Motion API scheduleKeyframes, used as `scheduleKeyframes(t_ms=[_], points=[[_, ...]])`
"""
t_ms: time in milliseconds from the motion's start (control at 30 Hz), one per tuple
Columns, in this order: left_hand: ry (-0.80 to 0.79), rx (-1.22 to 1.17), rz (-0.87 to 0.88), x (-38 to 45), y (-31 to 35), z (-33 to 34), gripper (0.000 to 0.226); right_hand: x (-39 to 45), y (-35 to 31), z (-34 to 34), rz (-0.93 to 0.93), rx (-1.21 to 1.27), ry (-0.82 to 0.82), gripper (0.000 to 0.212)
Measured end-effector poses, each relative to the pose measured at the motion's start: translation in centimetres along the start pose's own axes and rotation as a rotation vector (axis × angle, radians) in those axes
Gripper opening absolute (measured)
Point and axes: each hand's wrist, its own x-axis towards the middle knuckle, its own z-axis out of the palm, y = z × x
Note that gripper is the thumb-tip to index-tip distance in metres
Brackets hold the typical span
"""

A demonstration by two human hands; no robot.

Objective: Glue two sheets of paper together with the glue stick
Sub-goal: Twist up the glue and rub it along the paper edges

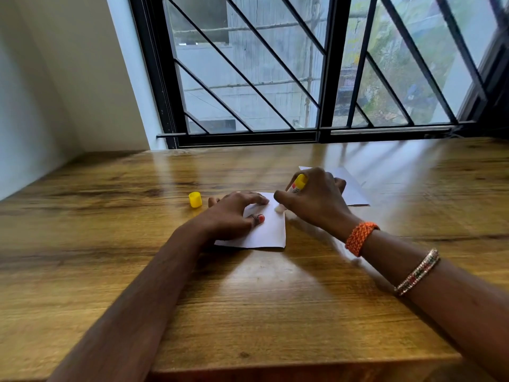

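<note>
Lying flat on the glossy wood-grain table (275, 312), a white rectangular paper sheet (268, 232) is pressed by the left hand (234, 213), fingers spread. The yellow glue stick (297, 183) is clamped in the right hand (316, 199), tip on the sheet's far right corner. A yellow cylindrical cap (195, 199) stands left; a second sheet (352, 188) lies behind, partly hidden.

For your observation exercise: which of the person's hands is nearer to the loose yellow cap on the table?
Left. The left hand rests flat on the near paper sheet, just right of the yellow cap. The right hand, gripping the glue stick, is farther right, beyond the left hand.
</note>
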Motion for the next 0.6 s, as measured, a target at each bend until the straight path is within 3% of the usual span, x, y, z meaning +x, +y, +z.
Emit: scheduleKeyframes(t_ms=[333,600], points=[[0.008,0.011,0.015,0.0,-0.1,0.1,0.041,-2.1,-1.6,-1.5,0.049,0.026,-0.010,0.058],[0.010,0.019,-0.004,0.0,-0.2,0.1,0.042,-3.6,-1.8,-2.3,0.006,-0.008,-0.027,0.028]])
